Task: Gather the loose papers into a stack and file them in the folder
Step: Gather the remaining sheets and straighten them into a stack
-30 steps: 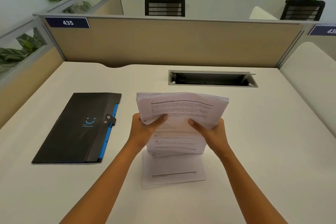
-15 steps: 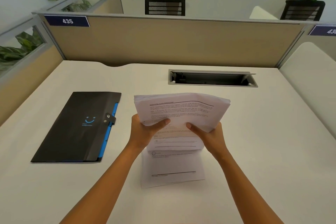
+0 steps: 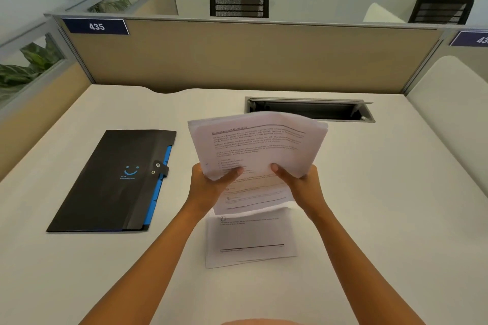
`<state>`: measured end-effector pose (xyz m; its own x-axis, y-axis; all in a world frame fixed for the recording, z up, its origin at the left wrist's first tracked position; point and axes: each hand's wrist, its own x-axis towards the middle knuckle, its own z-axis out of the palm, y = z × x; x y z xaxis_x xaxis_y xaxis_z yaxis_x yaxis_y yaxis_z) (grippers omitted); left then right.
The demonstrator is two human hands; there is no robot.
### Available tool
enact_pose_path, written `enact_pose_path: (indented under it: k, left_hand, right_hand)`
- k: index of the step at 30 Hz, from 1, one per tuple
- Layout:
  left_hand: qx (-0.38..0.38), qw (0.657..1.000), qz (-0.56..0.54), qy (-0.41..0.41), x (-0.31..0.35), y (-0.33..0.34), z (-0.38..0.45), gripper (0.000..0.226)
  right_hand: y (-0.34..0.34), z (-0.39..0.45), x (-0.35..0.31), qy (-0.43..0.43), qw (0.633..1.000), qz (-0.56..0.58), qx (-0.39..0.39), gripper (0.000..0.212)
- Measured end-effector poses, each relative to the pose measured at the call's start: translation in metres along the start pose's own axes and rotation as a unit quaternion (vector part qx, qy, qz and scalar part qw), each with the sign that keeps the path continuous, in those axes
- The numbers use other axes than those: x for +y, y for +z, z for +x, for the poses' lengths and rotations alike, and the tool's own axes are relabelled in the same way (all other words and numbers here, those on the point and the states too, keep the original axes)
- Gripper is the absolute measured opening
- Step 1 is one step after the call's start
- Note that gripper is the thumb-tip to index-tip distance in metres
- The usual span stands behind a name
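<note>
I hold a stack of white printed papers above the middle of the desk, its far edge tilted up and bowed. My left hand grips its near left corner and my right hand grips its near right corner, thumbs on top. Under the held stack, a few more sheets lie flat on the desk near me. The black folder with a blue smiley logo, a blue edge and a snap strap lies shut on the desk to the left, apart from both hands.
A white desk is enclosed by beige partition walls at the back and left. An open cable tray slot sits in the desk just beyond the papers. Potted plants stand behind the partition.
The held stack has risen and tilted so its far edge points higher and further from me. Both hands stay on the near corners; the folder and the lower sheets have not moved.
</note>
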<state>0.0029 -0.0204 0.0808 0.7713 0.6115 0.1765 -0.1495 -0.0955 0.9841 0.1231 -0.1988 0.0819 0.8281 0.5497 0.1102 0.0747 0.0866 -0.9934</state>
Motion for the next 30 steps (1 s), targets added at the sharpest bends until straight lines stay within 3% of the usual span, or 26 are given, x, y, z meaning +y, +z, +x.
enact_pose_path:
  k: [4, 10, 12, 15, 17, 20, 25, 30]
  left_hand:
    - [0.026, 1.0, 0.014, 0.002, 0.002, -0.005, 0.006, 0.038]
    - [0.146, 0.989, 0.036, -0.001, -0.001, -0.022, 0.016, 0.027]
    - [0.182, 0.983, 0.035, -0.01, -0.003, -0.03, 0.019, 0.032]
    - [0.205, 0.978, 0.027, -0.013, -0.005, -0.04, 0.022, 0.031]
    - [0.22, 0.975, 0.02, -0.019, -0.007, -0.044, 0.024, 0.039]
    - [0.232, 0.972, 0.022, -0.034, -0.009, -0.047, 0.024, 0.049]
    - [0.24, 0.97, 0.017, -0.047, -0.01, -0.048, 0.022, 0.05]
    - [0.246, 0.967, -0.006, -0.061, -0.008, -0.046, 0.018, 0.041]
  right_hand:
    - [0.008, 0.005, 0.004, 0.039, 0.999, 0.008, 0.031, 0.03]
    - [0.006, -0.004, 0.037, 0.092, 0.984, -0.148, 0.036, 0.023]
    - [0.003, -0.01, 0.053, 0.159, 0.959, -0.232, 0.038, 0.041]
    - [0.008, -0.017, 0.07, 0.277, 0.876, -0.393, 0.04, 0.085]
    - [0.016, -0.021, 0.072, 0.294, 0.844, -0.445, 0.047, 0.104]
    - [0.026, -0.023, 0.074, 0.288, 0.829, -0.477, 0.043, 0.119]
    - [0.042, -0.026, 0.071, 0.292, 0.832, -0.47, 0.047, 0.12]
    - [0.041, -0.026, 0.069, 0.313, 0.83, -0.457, 0.059, 0.102]
